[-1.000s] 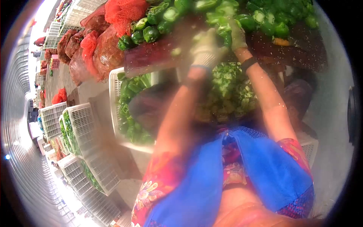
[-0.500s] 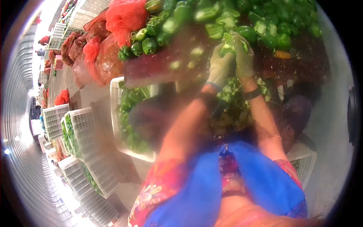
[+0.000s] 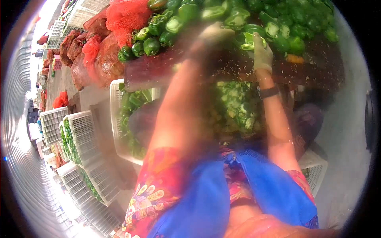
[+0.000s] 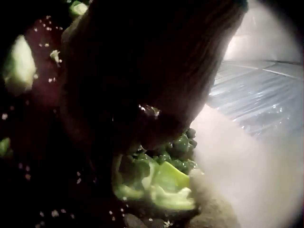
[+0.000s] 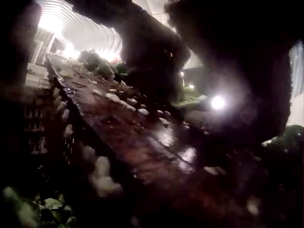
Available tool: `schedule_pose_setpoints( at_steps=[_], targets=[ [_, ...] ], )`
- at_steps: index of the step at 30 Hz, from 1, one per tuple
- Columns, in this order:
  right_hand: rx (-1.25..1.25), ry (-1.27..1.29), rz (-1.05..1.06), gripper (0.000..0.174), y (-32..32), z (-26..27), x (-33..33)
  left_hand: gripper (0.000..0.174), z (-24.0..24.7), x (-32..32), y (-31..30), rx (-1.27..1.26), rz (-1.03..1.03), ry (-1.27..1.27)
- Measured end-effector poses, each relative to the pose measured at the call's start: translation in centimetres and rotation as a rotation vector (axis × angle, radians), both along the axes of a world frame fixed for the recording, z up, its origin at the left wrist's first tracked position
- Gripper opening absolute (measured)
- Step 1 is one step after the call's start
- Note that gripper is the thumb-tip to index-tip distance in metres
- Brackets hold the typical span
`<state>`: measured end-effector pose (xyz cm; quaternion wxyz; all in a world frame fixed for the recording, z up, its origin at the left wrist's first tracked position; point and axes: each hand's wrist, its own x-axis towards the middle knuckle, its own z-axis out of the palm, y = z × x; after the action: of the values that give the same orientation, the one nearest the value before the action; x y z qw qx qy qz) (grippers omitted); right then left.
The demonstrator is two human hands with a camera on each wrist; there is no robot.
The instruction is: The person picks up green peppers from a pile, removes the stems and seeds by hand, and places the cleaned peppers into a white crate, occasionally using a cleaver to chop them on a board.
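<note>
My right hand point(image 3: 263, 55), in a pale glove, grips a cut green bell pepper point(image 3: 247, 41) at the table's near side. In the left wrist view the pepper's hollow inside point(image 4: 168, 190) faces the camera, beside pale glove fabric. My left hand point(image 3: 216, 33), also gloved, is blurred by motion over the tabletop, up and left of that pepper. Whether it holds anything, I cannot tell. Halved and whole bell peppers point(image 3: 285, 33) are heaped behind the right hand. Both hands show as dark shapes in the wrist views.
The dark red tabletop point(image 3: 147, 67) is strewn with seeds. Below its edge stands a container of pepper scraps point(image 3: 236, 105); left of it is a white crate point(image 3: 116, 107) of green peppers. Red mesh sacks point(image 3: 127, 18) and stacked crates point(image 3: 81, 123) stand further left.
Half a second ago both hands were together at the pepper. My left hand has since moved up and left, away from it; the right keeps hold, slightly further right.
</note>
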<state>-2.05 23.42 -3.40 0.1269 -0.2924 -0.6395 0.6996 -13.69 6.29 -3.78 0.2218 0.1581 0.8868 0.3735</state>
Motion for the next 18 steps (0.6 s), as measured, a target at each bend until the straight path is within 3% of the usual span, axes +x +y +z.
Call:
schedule_pose_setpoints(
  at_steps=[2, 3, 5, 6, 7, 8, 9, 10, 12, 13, 15, 18],
  targets=[
    [0.184, -0.115, 0.11, 0.07, 0.0, 1.1, -0.6, 0.048, -3.0, -0.2, 0.1, -0.011, -0.079, 0.252],
    [0.188, -0.115, 0.114, 0.07, 0.5, 0.0, -1.4, 0.031, -1.1, 1.1, 0.3, -0.072, -0.386, 0.452],
    [0.783, -0.151, 0.246, 0.072, 2.0, -3.4, -3.5, 0.019, 2.4, 5.1, 0.9, -0.031, -0.45, 0.519],
    [0.907, -0.007, 0.354, 0.063, 2.1, -2.0, -3.0, 0.021, 1.4, 5.1, 1.2, 0.403, -0.158, -0.037],
    [0.199, -0.077, 0.324, 0.064, 0.8, 0.5, -3.4, 0.023, 0.6, 6.3, 0.0, 0.323, -0.231, 0.686],
    [0.231, -0.051, 0.361, 0.06, 1.2, 1.4, -3.6, 0.023, -0.9, 5.5, 0.5, 0.342, -0.161, 0.794],
    [0.064, 0.05, 0.241, 0.041, -0.2, 3.5, -2.9, 0.022, 2.3, 6.8, -0.3, 0.244, -0.215, 0.681],
    [0.068, 0.045, 0.257, 0.041, -0.9, 4.4, -3.2, 0.022, 5.8, 6.8, -1.0, 0.244, -0.197, 0.679],
    [0.243, 0.375, 0.372, 0.035, -2.0, 5.8, -4.0, 0.026, 11.1, 7.6, -2.9, 0.183, 0.008, -0.057],
    [0.245, 0.376, 0.381, 0.035, -3.3, 7.1, -4.2, 0.026, 13.6, 8.1, -5.3, 0.285, 0.026, -0.068],
    [1.206, 0.9, 0.457, 0.033, -8.2, 10.2, -3.4, 0.026, 17.4, 11.1, -11.7, 0.524, 0.07, -0.091],
    [1.26, 0.991, 0.879, 0.036, -18.6, 16.8, 1.2, 0.027, 20.5, 16.5, -22.4, 0.863, 0.09, -0.193]
  ],
)
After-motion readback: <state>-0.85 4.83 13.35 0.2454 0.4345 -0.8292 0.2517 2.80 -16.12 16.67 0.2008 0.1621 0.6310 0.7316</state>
